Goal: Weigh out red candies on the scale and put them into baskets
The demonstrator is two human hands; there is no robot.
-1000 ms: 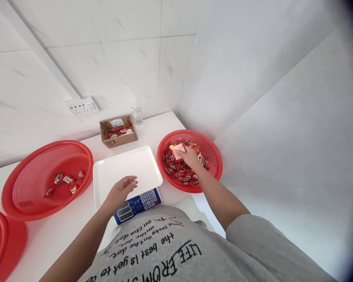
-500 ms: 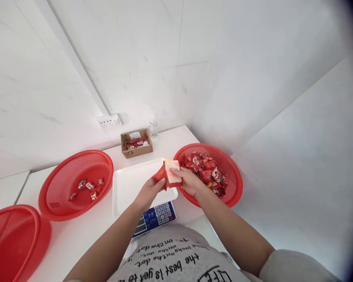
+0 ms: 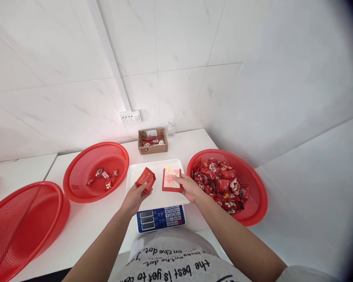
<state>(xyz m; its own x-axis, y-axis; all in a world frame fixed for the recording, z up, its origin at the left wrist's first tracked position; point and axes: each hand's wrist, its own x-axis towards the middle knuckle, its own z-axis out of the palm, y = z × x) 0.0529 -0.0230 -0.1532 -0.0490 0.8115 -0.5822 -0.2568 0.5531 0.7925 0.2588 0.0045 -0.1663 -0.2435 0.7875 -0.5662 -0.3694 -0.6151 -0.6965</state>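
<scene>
My left hand (image 3: 136, 197) is closed on a red packet (image 3: 147, 178) with faint gold print, held tilted above the scale's white tray (image 3: 153, 199). In my right hand (image 3: 188, 187) is a flat red-edged packet (image 3: 171, 178) with a pale pink printed face and a yellow mark at its top. The two packets are apart. Below the tray shows the blue keypad panel of the scale (image 3: 161, 219). Right beside my right hand stands a red mesh basket (image 3: 259, 203) holding many red wrapped snacks (image 3: 223, 184).
A red basket (image 3: 73, 192) with several small wrapped pieces (image 3: 106, 175) stands at left. Another red basket (image 3: 35, 219) is nearer me. At the wall are a cardboard box (image 3: 153, 149) of red packets, a clear plastic container (image 3: 171, 128) and a power socket (image 3: 130, 116).
My hands have drawn apart, and the two packets that were together are now separate. My view has turned left, showing more of the left baskets.
</scene>
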